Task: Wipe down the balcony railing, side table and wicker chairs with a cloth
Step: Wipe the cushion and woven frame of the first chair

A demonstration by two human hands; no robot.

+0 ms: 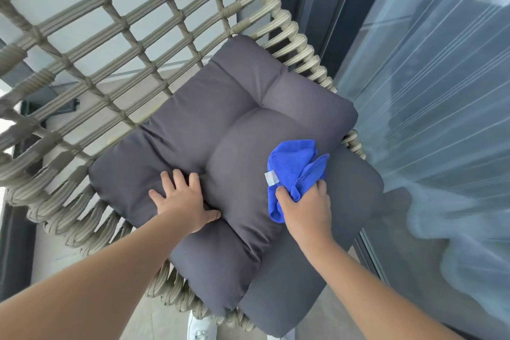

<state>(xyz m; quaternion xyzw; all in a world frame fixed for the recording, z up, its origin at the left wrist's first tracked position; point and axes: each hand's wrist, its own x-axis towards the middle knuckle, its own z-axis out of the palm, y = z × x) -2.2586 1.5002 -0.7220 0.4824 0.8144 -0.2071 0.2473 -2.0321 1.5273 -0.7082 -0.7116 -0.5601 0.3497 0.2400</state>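
Note:
A wicker chair (116, 44) with a beige woven lattice back fills the upper left. On its seat lies a tufted dark grey cushion (234, 124), partly over a second grey cushion (317, 265) beneath it. My left hand (182, 201) lies flat on the top cushion near its front left, fingers spread. My right hand (306, 212) grips a bunched blue microfibre cloth (292, 171) with a white label, and the cloth rests on the cushion's right side.
A glass sliding door (430, 91) with a dark frame and a pale curtain behind it runs along the right. Grey floor tiles (165, 320) and a white shoe (200, 328) show below the chair. Glass railing panels are visible through the chair back.

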